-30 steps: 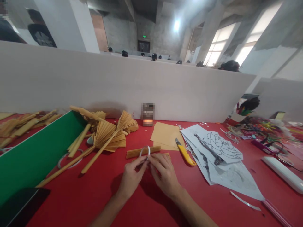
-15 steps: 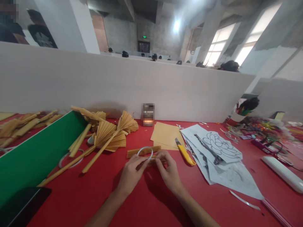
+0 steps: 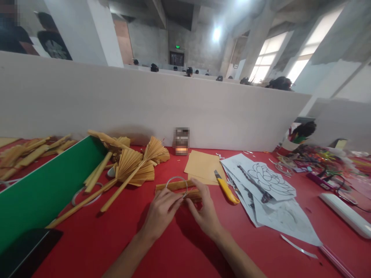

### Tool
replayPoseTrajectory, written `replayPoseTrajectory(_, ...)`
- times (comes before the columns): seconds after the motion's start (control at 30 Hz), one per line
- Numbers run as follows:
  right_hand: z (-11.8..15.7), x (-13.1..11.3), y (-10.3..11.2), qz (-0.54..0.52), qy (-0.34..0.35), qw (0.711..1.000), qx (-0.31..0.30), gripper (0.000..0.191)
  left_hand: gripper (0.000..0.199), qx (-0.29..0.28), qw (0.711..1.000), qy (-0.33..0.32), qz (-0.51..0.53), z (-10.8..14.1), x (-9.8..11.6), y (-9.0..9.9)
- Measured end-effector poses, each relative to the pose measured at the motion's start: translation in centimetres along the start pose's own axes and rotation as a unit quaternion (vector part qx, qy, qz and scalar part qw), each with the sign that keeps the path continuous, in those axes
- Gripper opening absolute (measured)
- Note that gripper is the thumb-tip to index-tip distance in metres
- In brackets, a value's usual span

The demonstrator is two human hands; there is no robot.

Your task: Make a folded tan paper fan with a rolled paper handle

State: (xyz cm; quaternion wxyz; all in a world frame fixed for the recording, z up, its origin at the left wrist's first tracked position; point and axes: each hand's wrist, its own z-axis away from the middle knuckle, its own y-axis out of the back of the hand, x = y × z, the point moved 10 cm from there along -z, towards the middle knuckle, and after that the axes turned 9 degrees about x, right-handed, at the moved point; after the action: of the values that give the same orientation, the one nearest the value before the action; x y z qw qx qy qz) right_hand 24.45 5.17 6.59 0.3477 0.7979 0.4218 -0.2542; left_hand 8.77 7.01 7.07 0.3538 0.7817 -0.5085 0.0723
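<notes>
My left hand point(image 3: 164, 204) pinches a thin whitish ring point(image 3: 177, 178), which looks like a narrow roll of tape, held upright at the fingertips. Close by on its right, my right hand point(image 3: 204, 206) has its thumb and index finger apart. Brown folded paper point(image 3: 196, 196) shows between those fingers, resting low near the table; whether they touch it is hard to tell. Behind the ring lies another pleated paper strip point(image 3: 162, 187), partly hidden by the hands. A yellow utility knife point(image 3: 227, 189), blade out, is right of my right hand.
Pleated paper fans point(image 3: 131, 166) on rolled stems lie at left beside a green board point(image 3: 55, 173). Flat tan paper point(image 3: 201, 164) sits behind the hands, drawing sheets point(image 3: 266, 189) to the right. A white partition point(image 3: 145, 100) stands along the back of the red table point(image 3: 179, 251).
My right index finger has lifted away from the thumb, so the hand has opened. The ring has turned slightly in my left hand, which stays in nearly the same place.
</notes>
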Motion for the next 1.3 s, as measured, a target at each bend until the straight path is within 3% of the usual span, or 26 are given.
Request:
replayPoseTrajectory(0.13,0.3,-0.1,-0.5,0.057,0.027,0.998,-0.007,0.037,0.014,0.007,1.0,0.005,-0.004,-0.2,-0.1,0.3)
replayPoseTrajectory(0.33,-0.2,-0.8,0.1,0.051,0.045,0.998,0.016,0.011,0.013,0.01,1.0,0.006,-0.007,-0.3,-0.3,0.3)
replayPoseTrajectory(0.57,-0.2,-1.7,0.6,0.077,0.085,0.993,0.039,0.01,0.016,0.001,1.0,0.021,-0.014,-0.2,-0.7,0.1)
replayPoseTrajectory(0.9,0.4,-4.2,0.8,0.175,0.21,0.961,0.05,0.018,0.02,0.017,0.999,0.014,-0.035,-0.3,-0.3,0.5)
replayPoseTrajectory(1.03,0.6,-3.8,0.8,0.191,0.201,0.96,0.047,0.021,0.019,0.025,0.999,0.007,-0.039,-0.5,-0.1,0.8)
replayPoseTrajectory(1.3,0.0,-0.8,0.6,0.136,0.092,0.986,0.038,0.024,0.015,-0.017,1.0,0.023,-0.001,-0.1,-0.2,-0.2)
